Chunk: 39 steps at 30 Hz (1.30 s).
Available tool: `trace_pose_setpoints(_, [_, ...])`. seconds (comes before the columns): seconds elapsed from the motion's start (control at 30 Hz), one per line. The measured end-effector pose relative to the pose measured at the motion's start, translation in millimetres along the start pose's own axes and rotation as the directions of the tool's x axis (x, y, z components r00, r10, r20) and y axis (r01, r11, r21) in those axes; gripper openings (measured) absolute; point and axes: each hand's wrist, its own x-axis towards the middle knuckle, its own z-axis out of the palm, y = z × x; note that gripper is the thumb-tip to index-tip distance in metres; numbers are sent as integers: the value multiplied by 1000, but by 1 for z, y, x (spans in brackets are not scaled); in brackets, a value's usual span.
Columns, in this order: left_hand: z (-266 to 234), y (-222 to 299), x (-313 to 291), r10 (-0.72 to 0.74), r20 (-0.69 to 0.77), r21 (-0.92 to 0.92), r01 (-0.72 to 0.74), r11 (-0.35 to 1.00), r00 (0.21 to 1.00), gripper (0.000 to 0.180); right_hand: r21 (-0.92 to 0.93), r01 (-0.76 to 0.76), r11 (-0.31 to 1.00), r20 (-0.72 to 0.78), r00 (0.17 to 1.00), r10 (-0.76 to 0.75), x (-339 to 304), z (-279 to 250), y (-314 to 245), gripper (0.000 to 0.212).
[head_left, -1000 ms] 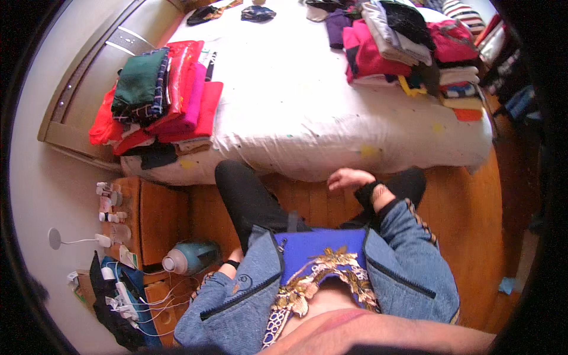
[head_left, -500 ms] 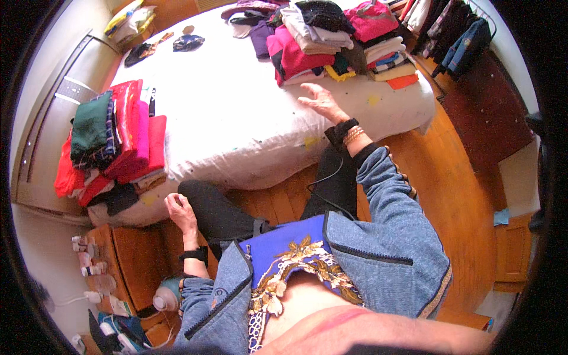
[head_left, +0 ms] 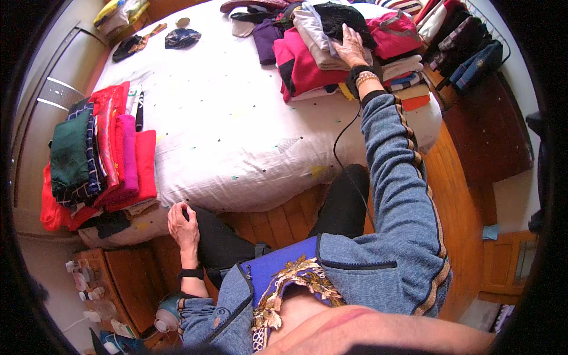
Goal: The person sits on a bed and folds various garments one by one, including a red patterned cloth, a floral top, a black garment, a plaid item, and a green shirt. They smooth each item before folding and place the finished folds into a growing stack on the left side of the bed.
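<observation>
My right hand [head_left: 352,48] reaches far out to a pile of folded clothes on the bed. Its fingers are stretched out over a black garment [head_left: 338,21], touching it and not visibly gripping. Beside that lies a beige folded garment [head_left: 319,49], with a bright pink garment [head_left: 302,65] lower in the pile. Next to my left thigh, near the bed's front edge, my left hand [head_left: 183,228] has loosely curled fingers, with a gap at the thumb and nothing seen in it.
A second pile, with a green folded garment [head_left: 70,155] on top, sits at the bed's left corner. The white bedsheet [head_left: 219,118] spreads between the piles. A wooden cabinet [head_left: 127,284] stands at lower left. Hanging clothes [head_left: 461,47] are at far right. A cord [head_left: 336,148] trails from my right wrist.
My right hand has moved forward and to the right, from above the bed's front onto the black garment. My left hand stays near my thigh, and the view has shifted slightly.
</observation>
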Motion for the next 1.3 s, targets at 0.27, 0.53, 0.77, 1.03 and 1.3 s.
trace_pose_setpoints(0.27, [-8, -4, 3, -9, -40, -30, 8, 1000, 999, 13, 106, -354, 929, 119, 932, 341, 28, -47, 33, 28])
trace_pose_setpoints(0.53, [-15, -3, 0, -46, -13, -49, 45, 998, 999, 15, 147, 379, 914, -441, 852, -282, 37, -118, -1, 30])
trace_pose_setpoints(0.77, [-19, 1, -15, 21, -11, -6, -21, 1000, 1000, 14, 815, 281, 508, -245, 960, -137, -116, -223, -137, 45])
trace_pose_setpoints(1.03, [-36, 29, -30, 30, 91, -62, -24, 998, 995, 39, 943, -314, 113, 333, 908, -255, -181, -221, -188, 53])
trace_pose_setpoints(1.3, [-54, 137, 6, 357, 91, -886, -88, 455, 930, 92, 989, 20, 148, 29, 946, -322, -187, -265, -206, 60])
